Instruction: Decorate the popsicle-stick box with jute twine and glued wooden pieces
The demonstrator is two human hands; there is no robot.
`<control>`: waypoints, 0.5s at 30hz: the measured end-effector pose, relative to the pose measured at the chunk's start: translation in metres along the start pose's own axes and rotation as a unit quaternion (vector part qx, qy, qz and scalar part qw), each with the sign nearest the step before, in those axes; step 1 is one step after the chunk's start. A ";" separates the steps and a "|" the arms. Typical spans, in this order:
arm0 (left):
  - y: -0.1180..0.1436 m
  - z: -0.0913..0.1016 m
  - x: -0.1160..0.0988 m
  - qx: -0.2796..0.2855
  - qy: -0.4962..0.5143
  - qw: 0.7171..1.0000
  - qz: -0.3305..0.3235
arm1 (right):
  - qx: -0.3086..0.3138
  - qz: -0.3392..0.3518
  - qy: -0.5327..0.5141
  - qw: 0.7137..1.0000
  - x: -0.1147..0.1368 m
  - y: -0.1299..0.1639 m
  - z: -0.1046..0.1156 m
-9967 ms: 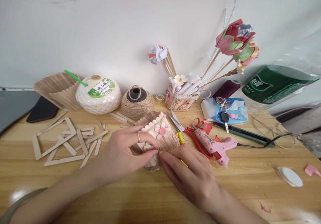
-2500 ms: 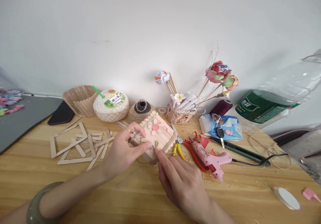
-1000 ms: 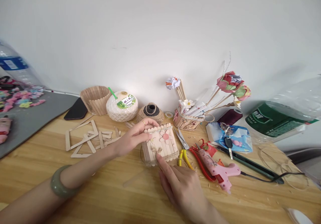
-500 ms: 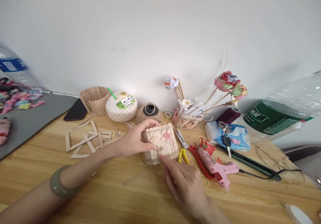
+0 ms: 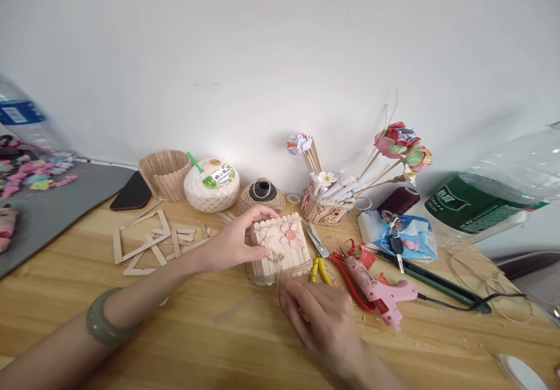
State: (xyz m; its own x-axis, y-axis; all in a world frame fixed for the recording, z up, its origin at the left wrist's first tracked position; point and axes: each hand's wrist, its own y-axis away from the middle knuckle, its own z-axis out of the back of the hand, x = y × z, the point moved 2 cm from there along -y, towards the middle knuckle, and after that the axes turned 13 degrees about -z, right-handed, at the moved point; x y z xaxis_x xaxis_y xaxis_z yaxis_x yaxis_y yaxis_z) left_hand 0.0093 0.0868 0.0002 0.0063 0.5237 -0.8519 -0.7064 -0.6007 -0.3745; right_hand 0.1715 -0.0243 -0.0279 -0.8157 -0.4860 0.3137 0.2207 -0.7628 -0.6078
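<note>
A small holder made of popsicle sticks (image 5: pixel 297 256) lies tilted on the wooden table, with flower decorations on its front and twine around its top and bottom. My left hand (image 5: pixel 242 241) grips its left side, thumb on the front and fingers behind the upper edge. Just below the holder, my right hand (image 5: pixel 321 314) is closed in a pinch on a thin strand of twine (image 5: pixel 280 279) that runs up to a small knot or bow on the front. Yellow-handled scissors (image 5: pixel 321 256) lie just right of the holder.
Loose popsicle sticks (image 5: pixel 161 241) lie at left. Behind stand a stick basket (image 5: pixel 166 174), a coconut (image 5: pixel 212 186), a twine ball (image 5: pixel 262 197) and a decorated flower holder (image 5: pixel 328 209). At right are red-handled pliers (image 5: pixel 354 282), a pink glue gun (image 5: pixel 385 294) and a large bottle (image 5: pixel 476 203).
My right hand has drawn slightly down from the holder's front, with the fingers now pinched and the twine strand pulled out below the knot. My left hand keeps its grip.
</note>
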 end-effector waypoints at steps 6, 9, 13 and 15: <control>0.001 0.000 0.000 -0.004 -0.007 1.000 0.001 | -0.014 -0.018 -0.035 0.999 0.002 -0.002 0.003; 0.001 -0.001 -0.002 -0.003 -0.017 1.000 -0.004 | -0.025 -0.068 -0.059 0.996 0.000 -0.005 0.005; 0.001 -0.003 -0.005 0.004 -0.020 1.000 0.003 | -0.026 -0.124 -0.068 0.990 -0.002 -0.009 0.007; 0.002 -0.004 -0.007 0.012 -0.025 1.000 0.010 | -0.010 -0.148 -0.065 0.987 -0.003 -0.012 0.007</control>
State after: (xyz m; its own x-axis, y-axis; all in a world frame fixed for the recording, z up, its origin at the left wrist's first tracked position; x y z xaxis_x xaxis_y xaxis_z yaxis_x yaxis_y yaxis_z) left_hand 0.0110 0.0797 0.0039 -0.0432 0.5413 -0.8397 -0.7230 -0.5970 -0.3476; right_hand 0.1747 -0.0171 -0.0166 -0.7666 -0.2959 0.5698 -0.0278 -0.8713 -0.4899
